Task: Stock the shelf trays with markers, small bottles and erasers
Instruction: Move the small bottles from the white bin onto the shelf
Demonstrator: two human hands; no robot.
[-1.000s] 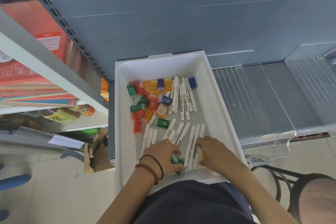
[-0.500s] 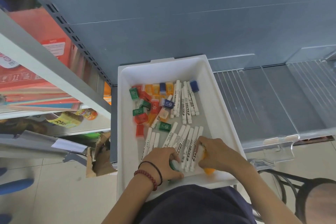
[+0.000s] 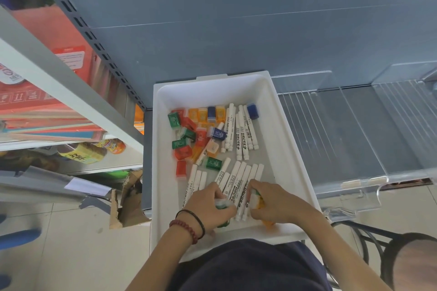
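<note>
Watching through the head camera, I see both hands low in the near end of the white tray (image 3: 286, 149). The left hand (image 3: 208, 205) curls its fingers round a green-and-white item (image 3: 222, 203), too blurred to name; the right hand (image 3: 279, 201) grips an orange-and-white item (image 3: 256, 197), equally unclear. A row of white markers (image 3: 238, 182) lies between the hands. Coloured erasers (image 3: 189, 132) are heaped at the far left, a second bunch of markers (image 3: 243, 130) just right of them. Clear shelf trays (image 3: 343, 137) sit beside the tray, on its right.

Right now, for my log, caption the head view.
Left hand grips a green item, right hand an orange one, in a white bin of markers and erasers.
</note>
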